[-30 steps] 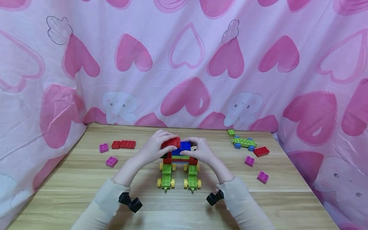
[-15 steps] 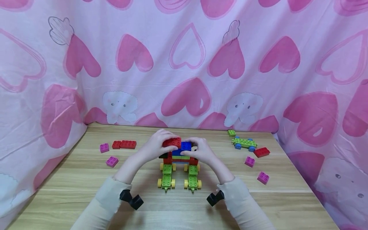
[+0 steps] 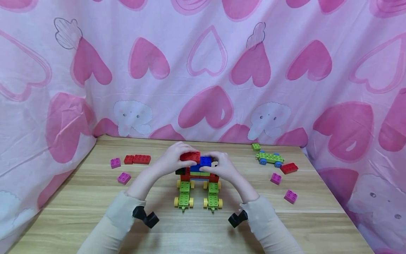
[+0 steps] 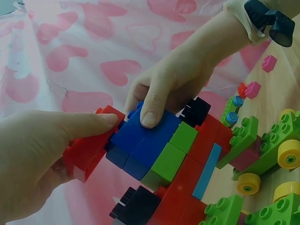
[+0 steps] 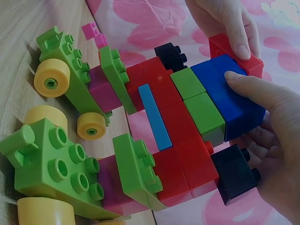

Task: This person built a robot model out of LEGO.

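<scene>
My left hand (image 3: 171, 160) pinches a red brick (image 4: 91, 143) at the top of a brick figure, its thumb along one side. The red brick lies against the studded top of the blue bricks (image 5: 236, 96), covering only part of it; whether it is pressed fully down I cannot tell. My right hand (image 3: 223, 165) grips the blue bricks, thumb on their near face. Below them come green bricks (image 5: 199, 105), red bricks (image 4: 190, 173) with a light blue strip (image 5: 154, 117), and black bricks (image 5: 234, 173) at both sides. Two green wheeled bases (image 3: 184, 200) with yellow wheels carry it.
On the left of the wooden table (image 3: 196, 236) lie two red bricks (image 3: 141, 159) and two magenta bricks (image 3: 124, 178). To the right are a green car base (image 3: 269, 157) with blue wheels, a green brick (image 3: 256, 146), a red brick (image 3: 289, 168) and magenta bricks (image 3: 290, 196). A heart-print curtain (image 3: 203, 77) hangs behind.
</scene>
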{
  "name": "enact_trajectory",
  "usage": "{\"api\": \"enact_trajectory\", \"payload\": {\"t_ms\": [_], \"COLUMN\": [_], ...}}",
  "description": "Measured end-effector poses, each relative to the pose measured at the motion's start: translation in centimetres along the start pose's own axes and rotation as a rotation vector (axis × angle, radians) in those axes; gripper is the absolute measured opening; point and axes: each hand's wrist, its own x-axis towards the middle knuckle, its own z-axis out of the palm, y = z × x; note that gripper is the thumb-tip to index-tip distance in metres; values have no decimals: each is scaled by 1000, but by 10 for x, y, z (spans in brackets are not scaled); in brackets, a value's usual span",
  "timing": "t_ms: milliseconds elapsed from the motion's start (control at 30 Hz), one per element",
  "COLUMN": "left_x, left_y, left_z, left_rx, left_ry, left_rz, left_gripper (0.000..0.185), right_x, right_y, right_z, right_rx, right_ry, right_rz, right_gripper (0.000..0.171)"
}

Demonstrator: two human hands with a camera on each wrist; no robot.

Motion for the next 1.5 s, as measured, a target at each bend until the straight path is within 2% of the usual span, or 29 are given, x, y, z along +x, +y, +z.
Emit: {"api": "enact_trajectory", "payload": {"t_ms": [400, 633, 800, 1067, 1500], "left_x": [2, 3, 3, 4, 5], "left_y": [-6, -5, -6, -8, -4], "left_z": [-1, -1, 4, 10, 12], "left_rx": [-33, -13, -38, -36, -44], "left_ry": [5, 3, 48, 114, 112], "left_rz": [19, 9, 16, 70, 33], "left_gripper": [38, 37, 37, 33, 35], "right_x": [2, 2, 3, 2, 1], "right_y": [1, 0, 0, 0, 0], "right_z": [0, 0, 1, 0, -1], "right_rx": [11, 7, -1, -5, -4], "right_ry": [-11, -10, -12, -11, -10], "right_rz": [1, -14, -14, 4, 12], "right_gripper": [41, 40, 40, 40, 40]}}
